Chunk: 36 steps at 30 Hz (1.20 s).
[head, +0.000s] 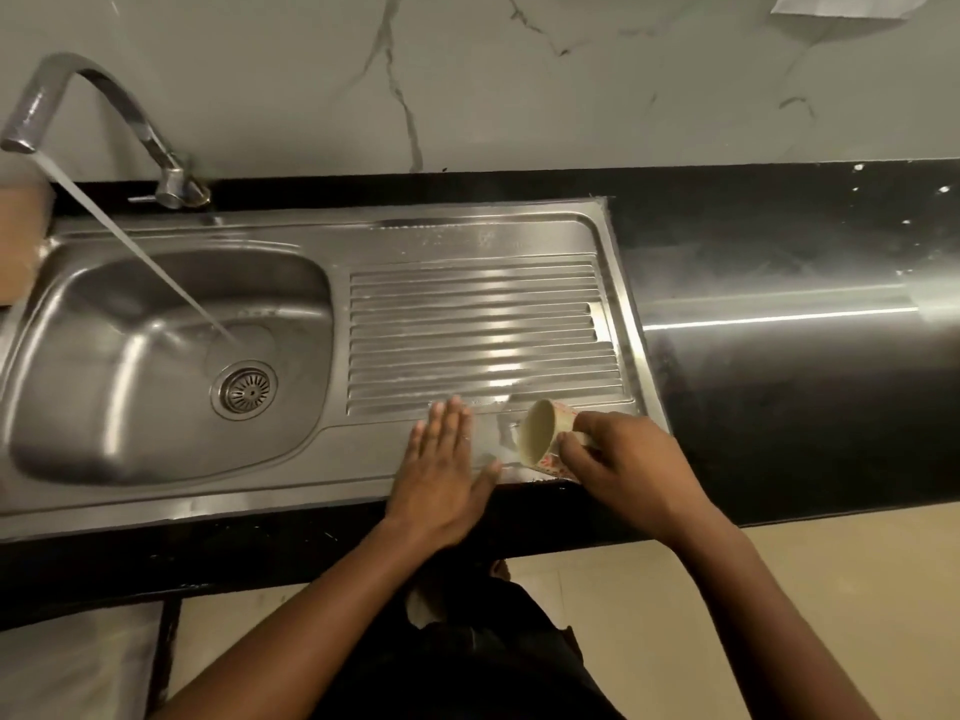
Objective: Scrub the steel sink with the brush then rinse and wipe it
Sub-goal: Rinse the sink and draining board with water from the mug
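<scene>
While water [140, 252] runs from the tap [104, 90] into the basin, your sink [467, 236] sits sunk in the black counter [779, 381], with the bowl at the left and the ribbed drainboard [472, 330] at the right. The steel looks wet and shiny, with pale streaks along the ribs and near the far rim. The stream lands just above the drain [248, 389].

Your left hand [441, 459] lies flat on the front strip of the drainboard. Its fingers are straight and close together and the thumb is spread to the side. It holds nothing, and its outline is blurred.

Your right hand [618, 465] grips a cup [543, 433], fingers curled round its body. The cup is tipped on its side just beside your left hand, mouth facing left, with water spilling onto the steel.
</scene>
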Tool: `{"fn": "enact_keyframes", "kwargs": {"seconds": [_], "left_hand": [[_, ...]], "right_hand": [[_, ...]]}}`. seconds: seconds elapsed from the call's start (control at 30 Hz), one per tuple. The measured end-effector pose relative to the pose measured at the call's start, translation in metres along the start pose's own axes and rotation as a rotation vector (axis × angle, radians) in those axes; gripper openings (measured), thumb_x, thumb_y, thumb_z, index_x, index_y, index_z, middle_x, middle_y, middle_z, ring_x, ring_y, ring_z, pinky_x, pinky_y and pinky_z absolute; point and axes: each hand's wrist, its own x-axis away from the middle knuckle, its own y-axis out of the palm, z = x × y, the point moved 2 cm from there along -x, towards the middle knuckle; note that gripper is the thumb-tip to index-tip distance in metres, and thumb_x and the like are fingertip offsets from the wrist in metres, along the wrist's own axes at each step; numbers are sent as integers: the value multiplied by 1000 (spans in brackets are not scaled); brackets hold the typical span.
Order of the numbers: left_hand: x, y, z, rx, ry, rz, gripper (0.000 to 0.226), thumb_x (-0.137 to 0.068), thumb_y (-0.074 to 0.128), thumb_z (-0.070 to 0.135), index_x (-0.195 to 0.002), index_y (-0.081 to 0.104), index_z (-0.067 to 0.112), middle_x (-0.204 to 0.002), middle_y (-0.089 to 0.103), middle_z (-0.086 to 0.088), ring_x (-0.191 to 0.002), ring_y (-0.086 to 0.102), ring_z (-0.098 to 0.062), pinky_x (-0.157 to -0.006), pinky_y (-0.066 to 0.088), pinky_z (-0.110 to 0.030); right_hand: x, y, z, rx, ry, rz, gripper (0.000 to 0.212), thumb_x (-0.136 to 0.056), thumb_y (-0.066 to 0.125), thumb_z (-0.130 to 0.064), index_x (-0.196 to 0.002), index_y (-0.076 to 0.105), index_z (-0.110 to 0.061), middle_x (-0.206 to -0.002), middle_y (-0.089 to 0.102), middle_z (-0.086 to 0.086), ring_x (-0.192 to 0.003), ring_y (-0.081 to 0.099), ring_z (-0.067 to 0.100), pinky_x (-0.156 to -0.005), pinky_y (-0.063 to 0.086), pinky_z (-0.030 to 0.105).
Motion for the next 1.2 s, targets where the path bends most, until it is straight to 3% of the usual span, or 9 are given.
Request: {"fn": "enact_keyframes", "kwargs": {"seconds": [0.1, 0.2, 0.3, 0.43, 0.53, 0.73, 0.9, 1.07, 1.2], "left_hand": [[10, -5, -27, 6, -147, 12, 92, -97, -2, 77, -159, -26, 14, -165, -36, -8, -153, -32, -25, -129, -7, -47], [11, -4, -25, 9, -214, -28, 96, -95, -2, 80, -157, -27, 11, -163, -38, -12, -152, -34, -28, -128, -10, -48], [2, 0, 4, 15, -78, -47, 94, -97, 1, 78, -159, -25, 13, -164, -36, -10, -152, -34, -27, -128, -9, -50], [-20, 6, 59, 2, 143, -73, 89, -100, 10, 72, -164, -10, 14, -168, -29, -8, -152, -35, -23, -128, -8, -51], [-43, 8, 93, -30, 249, -71, 82, -103, 15, 66, -164, 6, 11, -170, -20, -8, -154, -30, -22, -128, -5, -53], [-83, 13, 128, -145, 309, -78, 78, -104, 7, 64, -163, -16, 18, -168, -28, -2, -152, -34, -20, -126, -11, -54], [-94, 13, 141, -98, 357, -65, 77, -105, 14, 61, -165, -7, 17, -171, -20, -2, -154, -29, -22, -126, -10, -55], [-78, 20, 136, -73, 455, -77, 75, -105, 13, 58, -165, 9, 13, -173, -10, -7, -156, -25, -21, -128, -7, -52], [-63, 27, 139, -50, 496, -87, 77, -105, 13, 59, -165, -3, 15, -172, -16, -4, -156, -25, -19, -128, -10, -50]], "right_hand": [[-15, 7, -12, 36, -102, -19, 35, -103, 49, -47, -92, 70, -21, -77, 71, 0, -66, 63, 14, -69, 42, 30], [-21, 8, -13, -63, -74, -49, 33, -103, 50, -50, -103, 71, -25, -85, 75, -4, -70, 67, 9, -65, 57, 40], [-16, 0, 0, -275, 9, -57, 36, -99, 50, -57, -105, 72, -28, -91, 76, -8, -79, 73, 9, -67, 63, 41], [3, -22, 28, -521, 136, -33, 23, -104, 57, -37, -97, 73, -22, -94, 79, -3, -86, 77, 11, -70, 65, 43], [19, -37, 51, -472, 218, 18, 26, -105, 56, -36, -93, 73, -22, -89, 79, -6, -81, 77, 11, -70, 65, 46], [23, -49, 82, -229, 353, 128, 18, -103, 56, -43, -96, 69, -33, -91, 77, -8, -79, 74, 9, -71, 66, 40], [16, -53, 91, -294, 358, 167, 21, -102, 57, -39, -93, 72, -27, -93, 76, -6, -81, 75, 9, -68, 66, 34], [21, -59, 96, -390, 347, 133, 30, -104, 59, -31, -79, 70, -17, -78, 76, -4, -74, 75, 5, -64, 62, 27], [33, -62, 107, -424, 388, 89, 33, -103, 59, -28, -75, 69, -14, -77, 76, -5, -72, 75, 7, -61, 57, 25]]}}
